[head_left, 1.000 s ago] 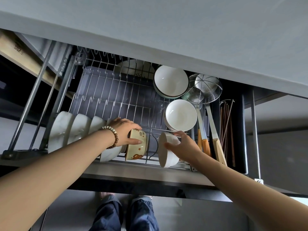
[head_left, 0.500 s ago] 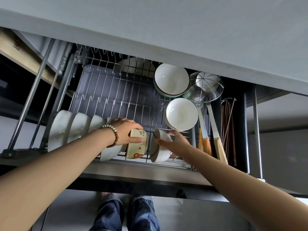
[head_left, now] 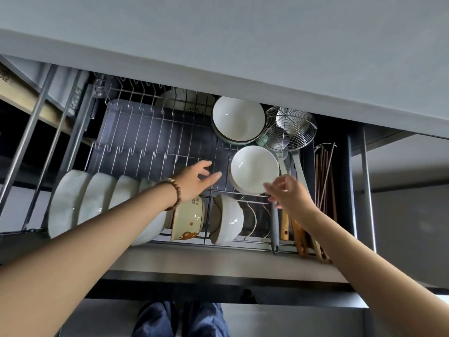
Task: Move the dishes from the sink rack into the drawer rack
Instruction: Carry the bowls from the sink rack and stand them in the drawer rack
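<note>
Over the drawer rack (head_left: 150, 132) the left hand (head_left: 194, 181), bead bracelet (head_left: 173, 193) at the wrist, hovers with fingers spread, holding nothing; the right hand (head_left: 289, 195) hangs near it, fingers loosely apart, also empty. Below them 2 bowls stand on edge in neighbouring slots, the cream bowl (head_left: 188, 220) with a bear print and the white bowl (head_left: 229, 218); what looks like small dark lettering near the cream bowl's rim is too small to read.

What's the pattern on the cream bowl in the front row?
The cream bowl bears orange-brown cartoon prints; head view.
</note>
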`<state>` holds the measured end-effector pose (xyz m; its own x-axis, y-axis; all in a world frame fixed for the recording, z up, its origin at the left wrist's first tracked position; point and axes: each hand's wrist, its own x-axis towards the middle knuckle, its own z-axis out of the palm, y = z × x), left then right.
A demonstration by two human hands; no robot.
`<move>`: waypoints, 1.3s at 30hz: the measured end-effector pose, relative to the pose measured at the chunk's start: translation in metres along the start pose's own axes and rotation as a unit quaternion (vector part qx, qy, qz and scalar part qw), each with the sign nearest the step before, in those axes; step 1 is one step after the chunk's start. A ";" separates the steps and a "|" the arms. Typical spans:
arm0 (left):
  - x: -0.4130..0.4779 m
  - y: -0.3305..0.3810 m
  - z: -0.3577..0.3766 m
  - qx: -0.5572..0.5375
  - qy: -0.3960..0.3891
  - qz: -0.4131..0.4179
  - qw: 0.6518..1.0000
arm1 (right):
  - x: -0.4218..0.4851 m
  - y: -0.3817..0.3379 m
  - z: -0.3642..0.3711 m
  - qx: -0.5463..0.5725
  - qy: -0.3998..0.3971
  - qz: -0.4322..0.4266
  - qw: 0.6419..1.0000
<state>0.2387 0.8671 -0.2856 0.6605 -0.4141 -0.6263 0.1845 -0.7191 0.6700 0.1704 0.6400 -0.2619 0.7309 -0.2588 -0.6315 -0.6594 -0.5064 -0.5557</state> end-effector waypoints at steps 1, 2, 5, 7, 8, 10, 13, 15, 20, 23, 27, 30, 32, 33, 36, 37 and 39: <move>0.006 0.007 0.007 -0.037 0.000 -0.011 0.999 | 0.005 0.002 -0.002 0.010 0.032 0.005 0.999; 0.011 0.013 0.014 -0.070 -0.001 -0.020 0.997 | 0.010 0.003 -0.002 0.020 0.050 0.010 0.998; 0.027 0.026 0.031 -0.120 -0.005 -0.037 0.992 | 0.022 0.003 0.005 -0.011 0.081 -0.003 0.997; 0.035 0.031 0.039 -0.142 0.008 -0.043 0.989 | 0.028 0.004 0.009 -0.051 0.101 -0.001 0.994; 0.037 0.034 0.042 -0.158 0.018 -0.043 0.986 | 0.032 0.005 0.011 -0.069 0.100 0.000 0.993; 0.038 0.039 0.047 -0.175 0.040 -0.042 0.983 | 0.037 0.007 0.012 -0.097 0.082 0.001 0.992; 0.036 0.042 0.049 -0.178 0.073 -0.031 0.981 | 0.038 0.007 0.012 -0.090 0.073 -0.003 0.993; 0.033 0.045 0.048 -0.180 0.091 -0.015 0.979 | 0.034 0.006 0.009 -0.071 0.078 -0.015 0.994; 0.016 0.052 0.041 -0.204 0.130 0.039 0.970 | 0.007 0.001 -0.012 0.007 0.042 -0.073 0.996; 0.006 0.053 0.036 -0.251 0.088 0.044 0.963 | -0.009 0.002 -0.033 0.076 -0.046 -0.076 0.993; -0.001 0.061 0.041 -0.303 -0.004 0.060 0.951 | -0.021 0.011 -0.053 0.307 -0.208 -0.018 0.929; -0.004 0.068 0.044 -0.302 -0.050 0.051 0.951 | -0.029 0.017 -0.060 0.327 -0.201 -0.026 0.923; -0.006 0.066 0.042 -0.233 -0.049 0.052 0.970 | -0.037 0.019 -0.065 0.288 -0.175 -0.017 0.941; -0.006 0.062 0.040 -0.171 -0.035 0.057 0.983 | -0.041 0.019 -0.067 0.255 -0.163 -0.014 0.953; -0.008 0.046 0.032 -0.013 -0.011 0.058 0.998 | -0.048 0.021 -0.062 0.174 -0.119 0.028 0.977; -0.009 0.041 0.031 0.017 -0.019 0.053 0.998 | -0.049 0.023 -0.058 0.143 -0.108 0.045 0.983; -0.010 0.032 0.031 0.060 -0.044 0.044 0.996 | -0.047 0.026 -0.047 0.060 -0.088 0.063 0.992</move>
<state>0.2155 0.8315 -0.2698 0.6031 -0.5212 -0.6039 0.0368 -0.7380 0.6738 0.1271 0.6010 -0.2212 0.6056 -0.1608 -0.7793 -0.7680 -0.3745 -0.5195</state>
